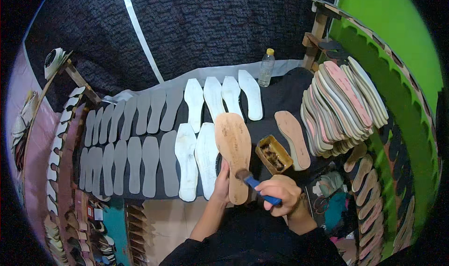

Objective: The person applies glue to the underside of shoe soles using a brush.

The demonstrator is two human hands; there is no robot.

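My left hand [221, 184] grips a tan insole [233, 140] by its left edge, holding it up over the near edge of the dark-covered table. Dark smudges mark the insole's face. In my right hand [280, 194] is a brush with a blue handle [253, 182]; its bristles [242, 174] meet the narrow lower part of the insole. Just beyond the brush stands a yellowish rectangular container [274, 154] with dark brown residue inside. Right of that lies a pinkish insole [292, 137]. White insoles [187, 161] lie directly left of the held one.
Rows of grey insoles [142, 116] cover the table's left side. A large stack of insoles [339, 107] rises at the right. At the back stands a clear bottle with a yellow cap [266, 69]. Racks holding more soles [369, 191] flank both sides.
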